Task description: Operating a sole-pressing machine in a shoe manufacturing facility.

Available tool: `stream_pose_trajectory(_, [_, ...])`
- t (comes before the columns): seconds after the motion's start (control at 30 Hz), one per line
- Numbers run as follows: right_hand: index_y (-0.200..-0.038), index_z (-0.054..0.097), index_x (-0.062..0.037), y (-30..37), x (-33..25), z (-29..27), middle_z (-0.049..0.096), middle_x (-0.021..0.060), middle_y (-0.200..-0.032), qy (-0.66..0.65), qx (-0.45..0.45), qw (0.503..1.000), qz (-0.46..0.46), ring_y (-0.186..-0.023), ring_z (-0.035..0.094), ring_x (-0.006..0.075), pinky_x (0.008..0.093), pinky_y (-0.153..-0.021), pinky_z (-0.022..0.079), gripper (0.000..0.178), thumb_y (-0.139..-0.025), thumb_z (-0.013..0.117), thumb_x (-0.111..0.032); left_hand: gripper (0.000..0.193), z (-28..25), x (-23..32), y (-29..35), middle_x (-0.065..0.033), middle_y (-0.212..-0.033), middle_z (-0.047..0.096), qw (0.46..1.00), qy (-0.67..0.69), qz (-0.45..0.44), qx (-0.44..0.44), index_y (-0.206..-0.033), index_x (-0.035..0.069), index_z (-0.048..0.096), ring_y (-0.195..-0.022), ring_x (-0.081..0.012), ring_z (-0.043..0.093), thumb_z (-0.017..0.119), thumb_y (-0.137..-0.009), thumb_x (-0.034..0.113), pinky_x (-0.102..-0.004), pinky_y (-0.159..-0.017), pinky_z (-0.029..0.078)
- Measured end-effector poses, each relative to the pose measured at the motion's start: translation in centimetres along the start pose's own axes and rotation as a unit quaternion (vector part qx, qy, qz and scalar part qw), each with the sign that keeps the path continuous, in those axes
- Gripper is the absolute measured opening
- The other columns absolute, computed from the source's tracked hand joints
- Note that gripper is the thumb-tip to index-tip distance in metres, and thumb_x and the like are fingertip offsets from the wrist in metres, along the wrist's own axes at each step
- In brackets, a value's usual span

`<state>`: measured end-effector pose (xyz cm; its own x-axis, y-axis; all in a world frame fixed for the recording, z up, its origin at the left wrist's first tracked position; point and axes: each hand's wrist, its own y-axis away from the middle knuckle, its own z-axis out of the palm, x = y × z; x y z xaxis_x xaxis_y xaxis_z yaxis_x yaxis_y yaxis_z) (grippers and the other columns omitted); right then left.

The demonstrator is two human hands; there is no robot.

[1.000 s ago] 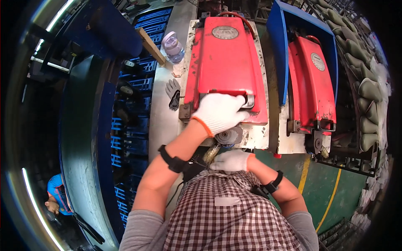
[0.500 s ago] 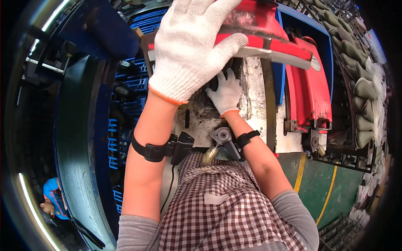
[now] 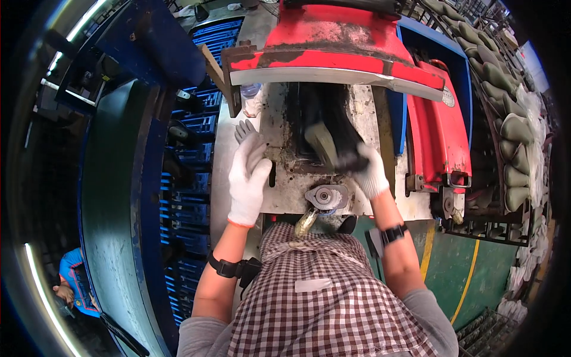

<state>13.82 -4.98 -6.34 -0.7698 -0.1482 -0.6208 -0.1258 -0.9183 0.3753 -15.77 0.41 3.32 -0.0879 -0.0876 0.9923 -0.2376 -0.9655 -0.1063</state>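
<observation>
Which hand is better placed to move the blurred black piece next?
Probably the right: the white-gloved right hand appears to grip the blurred black piece, while the white-gloved left hand is open and apart from it.

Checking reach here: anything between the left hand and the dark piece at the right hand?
Nothing visible blocks the left hand across the metal plate. A pale, blurred patch edges the dark piece; can't tell whether it's part of it.
</observation>
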Motion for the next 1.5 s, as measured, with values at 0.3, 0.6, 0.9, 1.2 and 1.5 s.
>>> stream_pose_trajectory(0.3, [-0.156, 0.042, -0.0006, 14.2, 5.7, -2.9, 0.052, 0.0235, -0.154, -0.282, -0.056, 0.948, 0.136, -0.137, 0.055, 0.0392, 0.0515, -0.121, 0.04, 0.095, -0.068, 0.072, -0.02, 0.087, 4.0, -2.6, -1.6, -0.0091, -0.13, 0.064, 0.958, 0.212, -0.13, -0.142, -0.147, -0.003, 0.05, -0.118, -0.0181, 0.061, 0.091, -0.079, 0.034, -0.0353, -0.108, 0.048])
stream_pose_trajectory(0.6, [-0.162, 0.034, -0.0103, 14.5, 7.8, -5.2, 0.043, 0.0187, -0.161, -0.198, -0.088, 0.97, 0.11, -0.143, 0.049, 0.0348, 0.0503, -0.12, 0.044, 0.12, -0.072, 0.082, -0.072, 0.066, 8.6, 2.4, 0.6, -0.022, -0.135, 0.067, 0.98, 0.096, -0.068, -0.163, -0.137, -0.007, 0.054, -0.12, -0.0241, 0.067, 0.083, -0.088, 0.026, -0.0373, -0.107, 0.051])
stream_pose_trajectory(0.9, [-0.162, 0.033, -0.0084, 14.0, 6.8, -5.3, 0.042, 0.0212, -0.161, -0.23, -0.079, 0.965, 0.096, -0.145, 0.047, 0.037, 0.0509, -0.121, 0.042, 0.106, -0.083, 0.074, -0.066, 0.064, 9.9, 2.9, 0.9, -0.0233, -0.13, 0.069, 0.99, 0.068, -0.033, -0.118, -0.136, -0.007, 0.054, -0.117, -0.0261, 0.069, 0.084, -0.087, 0.023, -0.0382, -0.106, 0.053])
stream_pose_trajectory(1.2, [-0.14, 0.049, 0.0135, 13.9, 1.4, -5.6, 0.061, 0.03, -0.138, -0.285, -0.082, 0.95, 0.101, -0.125, 0.062, 0.041, 0.0483, -0.116, 0.045, 0.085, -0.064, 0.071, -0.017, 0.065, 6.2, 4.3, -2.2, -0.0182, -0.127, 0.071, 0.97, 0.029, -0.099, -0.222, -0.134, -0.004, 0.06, -0.114, -0.0229, 0.069, 0.086, -0.079, 0.017, -0.0358, -0.103, 0.054])
stream_pose_trajectory(1.5, [-0.146, 0.044, 0.0138, 14.6, 0.9, -3.7, 0.058, 0.0296, -0.143, -0.216, -0.013, 0.969, 0.122, -0.13, 0.06, 0.0388, 0.0456, -0.118, 0.043, 0.091, -0.065, 0.07, -0.019, 0.045, 5.3, 3.4, -1.7, -0.0145, -0.121, 0.074, 0.983, 0.017, -0.047, -0.177, -0.125, -0.004, 0.069, -0.112, -0.0202, 0.069, 0.079, -0.083, 0.008, -0.0347, -0.102, 0.054])
